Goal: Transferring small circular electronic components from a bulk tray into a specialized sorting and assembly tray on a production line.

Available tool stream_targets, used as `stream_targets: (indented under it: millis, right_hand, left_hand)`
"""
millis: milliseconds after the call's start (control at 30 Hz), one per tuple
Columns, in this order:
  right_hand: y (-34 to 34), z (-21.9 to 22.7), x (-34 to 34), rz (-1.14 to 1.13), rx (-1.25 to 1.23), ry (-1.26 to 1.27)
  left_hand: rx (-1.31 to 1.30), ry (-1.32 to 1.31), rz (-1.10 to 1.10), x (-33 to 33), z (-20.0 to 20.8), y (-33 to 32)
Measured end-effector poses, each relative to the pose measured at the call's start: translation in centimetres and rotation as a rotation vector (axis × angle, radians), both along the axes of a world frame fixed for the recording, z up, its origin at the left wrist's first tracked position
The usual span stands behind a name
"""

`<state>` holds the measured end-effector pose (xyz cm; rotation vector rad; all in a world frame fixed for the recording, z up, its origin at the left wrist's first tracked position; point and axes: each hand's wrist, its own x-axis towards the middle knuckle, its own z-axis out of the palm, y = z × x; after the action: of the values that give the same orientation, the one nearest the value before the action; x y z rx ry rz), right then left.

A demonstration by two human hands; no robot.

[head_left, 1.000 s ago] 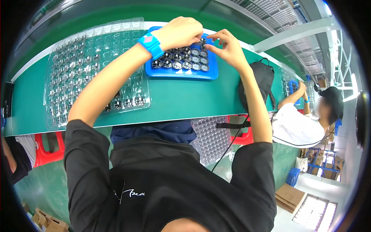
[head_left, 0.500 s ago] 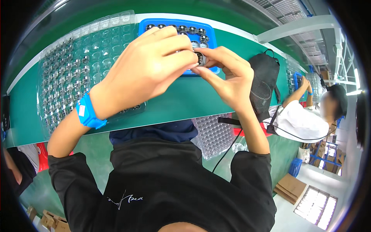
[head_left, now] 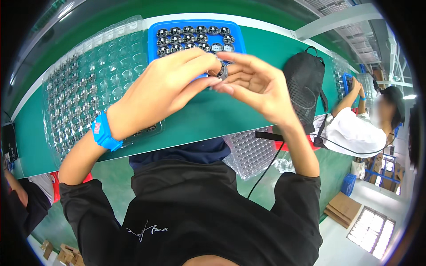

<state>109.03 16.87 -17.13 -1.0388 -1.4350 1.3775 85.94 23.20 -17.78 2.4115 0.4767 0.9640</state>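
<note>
A small round dark part with a grey rim (head_left: 223, 71) is pinched between the thumb and forefinger of my left hand (head_left: 171, 80), just in front of a blue tray (head_left: 243, 42). Around its right side curves my right hand (head_left: 262, 84), fingers apart and palm partly showing, its thumb tip close to the left thumb. Whether the right fingers touch the part is unclear. Rows of similar round parts (head_left: 188, 38) sit in the tray, a couple with whitish faces; my left hand covers the tray's near side. A blue wristband (head_left: 104, 132) circles my left wrist.
Left on the green table (head_left: 199, 115) lies a clear blister tray (head_left: 73, 99), partly filled with small parts. A black mesh bag (head_left: 304, 84) lies to the right. Another clear tray (head_left: 250, 153) is below the table edge. A person in white (head_left: 355, 131) works farther right.
The right fingers have loosened and spread from their pinch. The round part has shifted slightly left and tilted in my left fingers. More of the blue tray shows.
</note>
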Motion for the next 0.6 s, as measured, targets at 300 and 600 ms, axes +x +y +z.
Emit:
stream_targets:
  millis: [300,600]
  right_hand:
    - [10.8,0.2,8.5,0.006,0.519,-1.086]
    - [12.6,-2.2,6.9,0.082,0.688,-1.151]
  left_hand:
    - [0.36,0.182,0.104,4.3,-2.9,9.1]
    - [0.434,0.282,0.163,6.6,-4.7,10.9]
